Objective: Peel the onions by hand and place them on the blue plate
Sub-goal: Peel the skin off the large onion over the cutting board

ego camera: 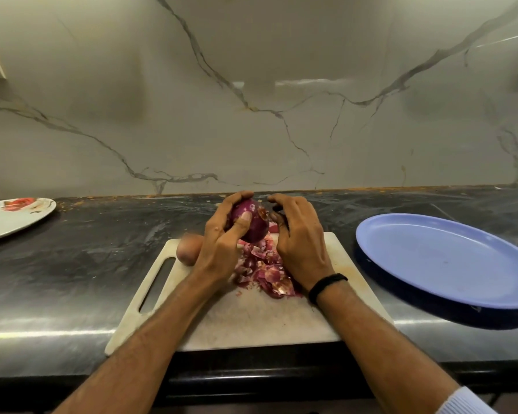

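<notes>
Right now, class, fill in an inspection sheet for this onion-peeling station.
Surface: dark stone counter, white rectangular cutting board on it.
Job's things: glossy purple onion held above board; pale unpeeled onion on board; blue oval plate empty, right.
Clutter: pile of purple peelings on board; white plate with red marks, left.
Hands: left hand grips that onion; right hand curled at its end, contact unclear.
Cables: nothing seen.
Surroundings: veined marble wall.
</notes>
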Demonstrator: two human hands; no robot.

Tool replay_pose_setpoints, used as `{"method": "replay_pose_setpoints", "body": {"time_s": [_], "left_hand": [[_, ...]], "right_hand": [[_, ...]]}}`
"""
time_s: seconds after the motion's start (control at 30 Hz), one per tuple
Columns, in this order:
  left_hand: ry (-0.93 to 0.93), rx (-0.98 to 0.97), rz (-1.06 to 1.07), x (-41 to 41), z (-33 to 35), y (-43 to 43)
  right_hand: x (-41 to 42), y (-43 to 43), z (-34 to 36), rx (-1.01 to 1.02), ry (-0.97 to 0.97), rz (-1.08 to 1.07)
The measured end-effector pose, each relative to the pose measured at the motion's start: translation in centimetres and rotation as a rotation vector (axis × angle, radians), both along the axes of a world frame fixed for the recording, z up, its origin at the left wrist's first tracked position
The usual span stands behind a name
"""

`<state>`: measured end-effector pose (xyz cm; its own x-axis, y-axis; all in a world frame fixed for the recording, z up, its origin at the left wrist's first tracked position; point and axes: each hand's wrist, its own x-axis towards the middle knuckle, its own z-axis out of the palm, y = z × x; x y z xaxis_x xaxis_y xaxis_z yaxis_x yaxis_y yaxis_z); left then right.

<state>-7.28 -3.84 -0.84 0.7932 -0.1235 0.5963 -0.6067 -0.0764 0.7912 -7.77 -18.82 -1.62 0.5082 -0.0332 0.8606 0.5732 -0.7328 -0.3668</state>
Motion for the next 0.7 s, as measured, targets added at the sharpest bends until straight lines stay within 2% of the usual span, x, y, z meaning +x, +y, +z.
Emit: {"method": "replay_pose_setpoints", "body": {"time_s": [0.3,0.57,0.7], "left_hand": [[0.066,-0.111,-0.048,0.10,0.13,-0.15],[0.131,-0.130,0.010,0.13,0.40,-0.43],[0.129,-0.095,0.029,0.28,0.54,-0.57]], "right_hand": [[0.14,-0.36,-0.24,-0.081,-0.081,0.047],[0.37,-0.12,-0.39,-0.150,-0.096,0.030],[0.17,0.29,-0.34,-0.121,-0.066,0.050]]}}
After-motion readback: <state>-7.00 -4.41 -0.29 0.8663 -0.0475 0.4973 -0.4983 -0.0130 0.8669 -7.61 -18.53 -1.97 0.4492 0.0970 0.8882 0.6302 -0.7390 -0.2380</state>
